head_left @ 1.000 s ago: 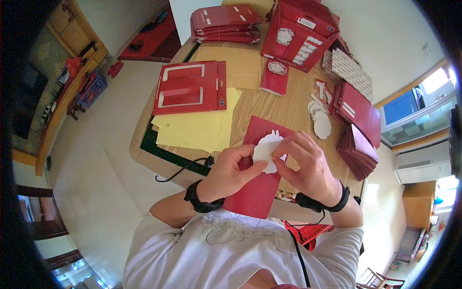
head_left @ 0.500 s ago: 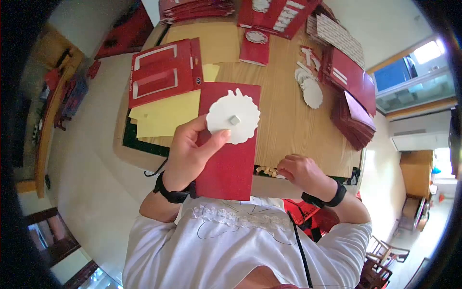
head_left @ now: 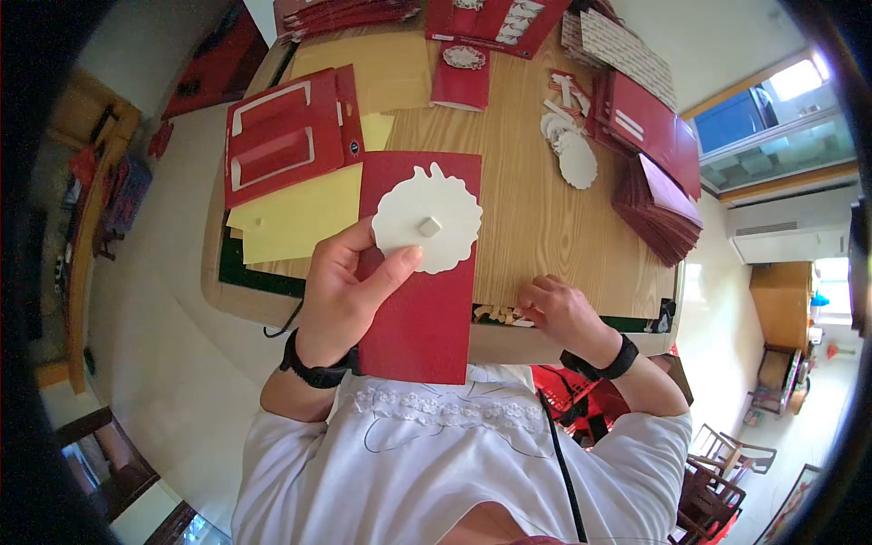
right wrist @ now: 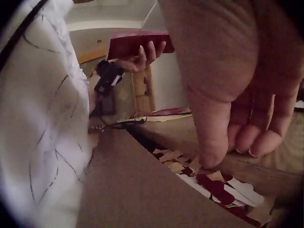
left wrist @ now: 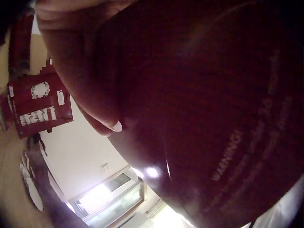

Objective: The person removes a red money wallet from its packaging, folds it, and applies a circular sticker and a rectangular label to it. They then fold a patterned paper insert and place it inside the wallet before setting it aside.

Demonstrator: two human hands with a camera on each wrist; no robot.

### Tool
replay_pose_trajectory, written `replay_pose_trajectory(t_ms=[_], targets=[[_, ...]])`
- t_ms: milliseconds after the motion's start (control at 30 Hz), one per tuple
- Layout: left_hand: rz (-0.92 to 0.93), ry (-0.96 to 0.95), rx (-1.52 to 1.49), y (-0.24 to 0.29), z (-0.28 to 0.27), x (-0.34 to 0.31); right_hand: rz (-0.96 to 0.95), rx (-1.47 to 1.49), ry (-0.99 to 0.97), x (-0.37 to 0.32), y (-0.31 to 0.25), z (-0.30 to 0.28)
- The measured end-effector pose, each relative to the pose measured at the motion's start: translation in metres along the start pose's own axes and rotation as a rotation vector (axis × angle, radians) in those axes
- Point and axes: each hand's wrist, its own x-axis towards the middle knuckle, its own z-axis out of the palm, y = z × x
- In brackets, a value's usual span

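My left hand (head_left: 350, 286) holds a dark red card (head_left: 413, 318) together with a white scalloped paper cutout (head_left: 409, 204), the thumb pressing on the cutout's lower part. A small square pad (head_left: 430, 226) sits at the middle of the cutout. Seen in the left wrist view, the card's underside (left wrist: 204, 118) bears printed warning text, and fingertips lie against it. My right hand (head_left: 568, 313) hovers at the table's front edge, fingers loosely bent. Its thumb reaches down to several red, white and tan paper scraps (right wrist: 213, 190), with nothing visible between the fingers.
Red packaging with white frames (head_left: 286, 132) lies on yellow sheets (head_left: 304, 218) at left. A red card with a white cutout (head_left: 461, 82) lies at the back. White cutouts (head_left: 577, 162) are at right, beside folded red cards (head_left: 656, 213). The table (head_left: 509, 191) has a wooden top.
My right hand has left the cutout and moved down right to the scraps. The small square pad now shows on the cutout. The left hand has lifted card and cutout and shifted left.
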Motion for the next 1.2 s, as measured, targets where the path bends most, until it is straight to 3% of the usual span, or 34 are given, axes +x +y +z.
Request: replay_pose_trajectory(t_ms=[133, 233, 533, 633, 733, 833, 867, 1000, 1100, 1200], targets=[[0.012, -0.002, -0.02, 0.002, 0.002, 0.001, 0.063, 0.073, -0.145, 0.0, 0.003, -0.017], [0.012, -0.009, -0.029, -0.001, 0.002, 0.001, -0.07, 0.069, -0.113, -0.004, 0.0, -0.022], [-0.025, -0.027, -0.016, -0.001, 0.004, 0.001, -0.075, -0.047, 0.069, -0.009, -0.022, -0.028], [-0.06, -0.056, -0.034, 0.0, 0.005, 0.003, -0.149, -0.052, 0.3, -0.003, -0.034, -0.052], [-0.05, -0.096, -0.037, -0.002, 0.011, 0.004, -0.47, -0.19, 0.7, 0.015, -0.065, -0.076], [-0.047, -0.006, -0.008, 0.007, 0.007, 0.002, -0.6, -0.075, 0.396, 0.01, -0.072, -0.079], [0.026, 0.035, -0.003, 0.007, 0.004, 0.003, -0.521, -0.059, 0.086, 0.003, -0.07, -0.073], [0.038, 0.074, -0.002, 0.005, -0.013, 0.003, -0.55, -0.38, -0.329, -0.023, -0.045, -0.022], [0.019, 0.065, -0.035, 0.006, -0.006, 0.003, -0.56, -0.407, -0.23, -0.039, -0.029, -0.006], [-0.001, 0.019, -0.062, 0.007, 0.0, 0.006, -0.346, -0.658, -0.248, -0.039, -0.021, -0.016]])
